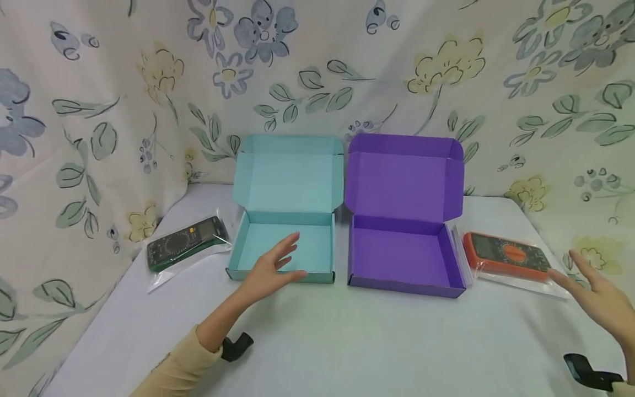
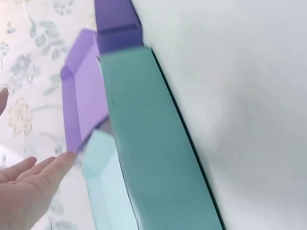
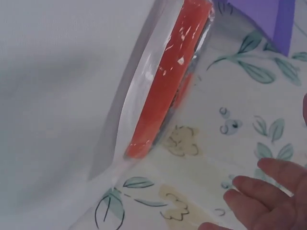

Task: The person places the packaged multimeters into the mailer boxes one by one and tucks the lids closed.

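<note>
While the teal box [image 1: 288, 242] is sitting open on the white table [image 1: 347, 342], its lid standing up against the flowered cloth [image 1: 99, 110] behind, the person's left hand [image 1: 270, 270] is hovering at its front wall with fingers spread and straight, gripping nothing. The left wrist view is showing that same front wall [image 2: 158, 153] close up, with the straight fingers [image 2: 29, 177] just beside it. Touching the teal box on its right side, the purple box [image 1: 402, 253] is lying open in the same way, lid raised. Just beside the purple box's right wall, an orange multimeter [image 1: 508, 256] is resting in a clear bag, and the right hand [image 1: 595, 298] is hanging near its outer end, fingers loose and extended, holding nothing; whether a fingertip is touching the bag cannot be told. The right wrist view is showing the orange multimeter [image 3: 168, 81] edge-on with the fingers [image 3: 268, 196] apart from it. Well to the left of the teal box, a dark green multimeter [image 1: 186, 242] is lying in its own clear bag.
</note>
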`<state>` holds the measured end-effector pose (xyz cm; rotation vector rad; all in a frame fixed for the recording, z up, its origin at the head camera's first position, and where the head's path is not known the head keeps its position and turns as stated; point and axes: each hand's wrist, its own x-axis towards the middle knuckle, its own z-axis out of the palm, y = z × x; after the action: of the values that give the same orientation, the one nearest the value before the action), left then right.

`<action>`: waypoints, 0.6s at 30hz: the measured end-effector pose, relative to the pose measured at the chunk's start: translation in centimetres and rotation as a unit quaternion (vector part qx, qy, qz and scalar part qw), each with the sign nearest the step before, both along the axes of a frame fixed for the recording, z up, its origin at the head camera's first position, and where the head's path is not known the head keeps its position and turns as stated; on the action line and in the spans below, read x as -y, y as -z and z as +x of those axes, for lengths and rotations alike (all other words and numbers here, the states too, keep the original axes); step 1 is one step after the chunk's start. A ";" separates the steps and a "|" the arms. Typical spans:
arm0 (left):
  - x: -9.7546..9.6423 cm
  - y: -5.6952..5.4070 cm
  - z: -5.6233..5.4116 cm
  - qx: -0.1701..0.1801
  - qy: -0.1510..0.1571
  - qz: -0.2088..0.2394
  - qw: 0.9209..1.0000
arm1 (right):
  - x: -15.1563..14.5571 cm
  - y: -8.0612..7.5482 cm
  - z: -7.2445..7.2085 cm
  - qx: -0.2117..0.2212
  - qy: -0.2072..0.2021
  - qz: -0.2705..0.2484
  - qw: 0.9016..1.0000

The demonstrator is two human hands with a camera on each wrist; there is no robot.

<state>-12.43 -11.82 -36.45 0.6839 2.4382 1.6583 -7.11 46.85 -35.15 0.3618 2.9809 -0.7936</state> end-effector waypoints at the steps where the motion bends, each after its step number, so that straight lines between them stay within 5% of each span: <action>1: -0.4 0.2 -0.1 0.017 0.010 0.024 1.000 | -1.2 1.0 -0.6 0.010 0.013 -0.001 1.000; 6: -3.0 1.8 -0.5 0.080 0.055 0.081 0.992 | -8.1 7.5 -3.4 0.021 0.042 0.017 0.999; 9: -4.9 2.7 -0.8 0.116 0.071 0.099 0.986 | -10.3 9.5 -4.1 0.029 0.051 0.003 0.998; 14: -7.3 3.6 -0.9 0.173 0.089 0.106 0.975 | -9.9 10.0 -4.4 0.030 0.056 -0.003 0.998; 18: -8.3 4.3 -1.0 0.206 0.085 0.111 0.969 | -7.4 8.1 -4.1 0.032 0.080 -0.020 0.996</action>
<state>-13.46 -3.47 -40.77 0.4943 1.8786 1.8042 -11.21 54.23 -43.21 0.6179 2.9007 -0.8357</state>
